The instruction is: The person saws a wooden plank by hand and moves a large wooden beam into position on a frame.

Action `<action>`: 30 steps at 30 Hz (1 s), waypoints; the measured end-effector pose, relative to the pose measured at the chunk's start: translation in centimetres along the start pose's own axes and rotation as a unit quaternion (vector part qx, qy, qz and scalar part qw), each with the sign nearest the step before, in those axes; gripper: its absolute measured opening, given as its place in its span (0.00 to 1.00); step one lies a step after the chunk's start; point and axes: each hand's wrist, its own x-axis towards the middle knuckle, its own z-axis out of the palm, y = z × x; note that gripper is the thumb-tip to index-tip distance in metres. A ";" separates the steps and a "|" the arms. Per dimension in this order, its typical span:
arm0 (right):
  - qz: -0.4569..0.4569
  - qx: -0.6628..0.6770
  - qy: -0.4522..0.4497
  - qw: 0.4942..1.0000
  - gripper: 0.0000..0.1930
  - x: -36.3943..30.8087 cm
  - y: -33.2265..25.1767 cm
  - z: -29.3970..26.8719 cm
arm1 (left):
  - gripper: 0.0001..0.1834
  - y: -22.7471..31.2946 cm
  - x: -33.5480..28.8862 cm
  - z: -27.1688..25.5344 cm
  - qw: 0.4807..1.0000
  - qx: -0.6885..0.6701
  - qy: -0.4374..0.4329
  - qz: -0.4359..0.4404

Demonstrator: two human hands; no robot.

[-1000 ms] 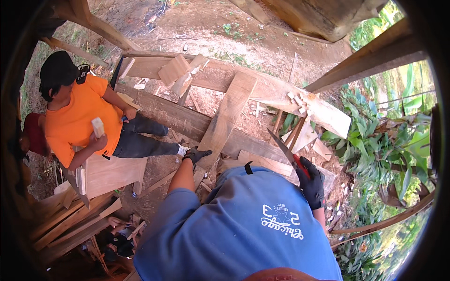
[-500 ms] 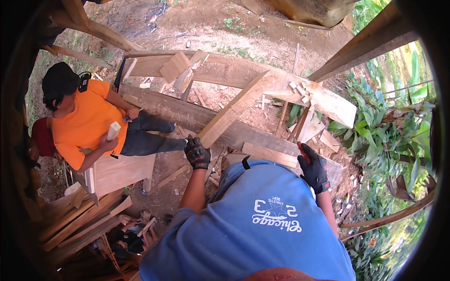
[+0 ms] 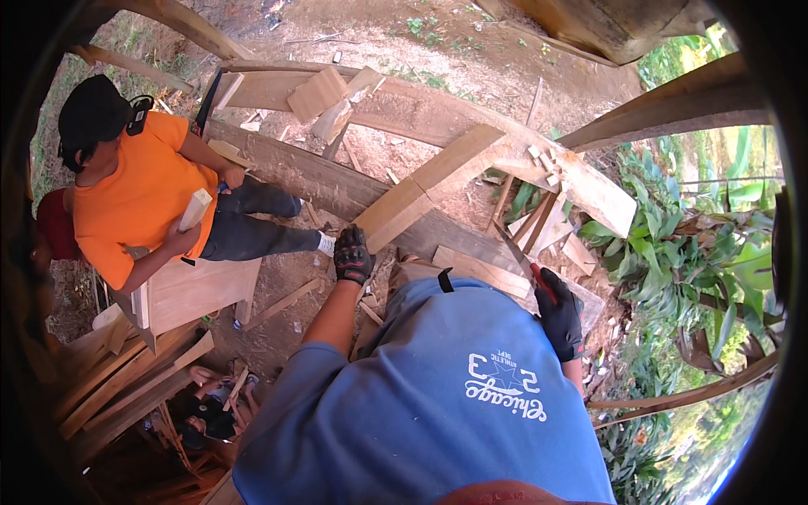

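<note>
My left hand point(image 3: 353, 255), in a black glove, is closed on the near end of a squared timber point(image 3: 394, 212). This timber lies slantwise across two long beams, and a thin line crosses it near its middle. To the right, my gloved right hand point(image 3: 559, 311) grips a red-handled tool with a long narrow blade point(image 3: 513, 249). Its blade points forward and left, away from the timber; whether it is a saw or a knife cannot be told. Under the timber run the near plank point(image 3: 295, 172) and the far curved beam point(image 3: 400, 114).
At left a person in an orange shirt point(image 3: 139, 198) holds a pale wood block point(image 3: 195, 209). Small offcuts point(image 3: 549, 166) lie on the far beam, with two larger blocks point(image 3: 318, 94) further left. Stacked boards point(image 3: 126, 379) fill the lower left. Leafy plants point(image 3: 665, 219) grow at right.
My right hand has turned, and the tool's blade now shows ahead of it. The timber has tilted slightly, showing more of its broad side; my left hand stays on its end.
</note>
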 end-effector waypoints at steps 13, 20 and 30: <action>0.112 0.124 0.036 0.985 0.26 -2.7 -7.7 -2.9 | 0.48 0.7 2.5 -2.9 0.990 -0.049 -0.115 -0.060; 0.074 0.142 0.038 0.986 0.27 -4.8 -13.1 -7.6 | 0.43 -0.7 3.1 -2.8 0.992 -0.058 -0.099 -0.046; -0.012 0.131 -0.001 0.991 0.26 -1.2 -14.8 -3.2 | 0.44 -1.3 4.4 -3.2 0.994 -0.033 -0.108 -0.011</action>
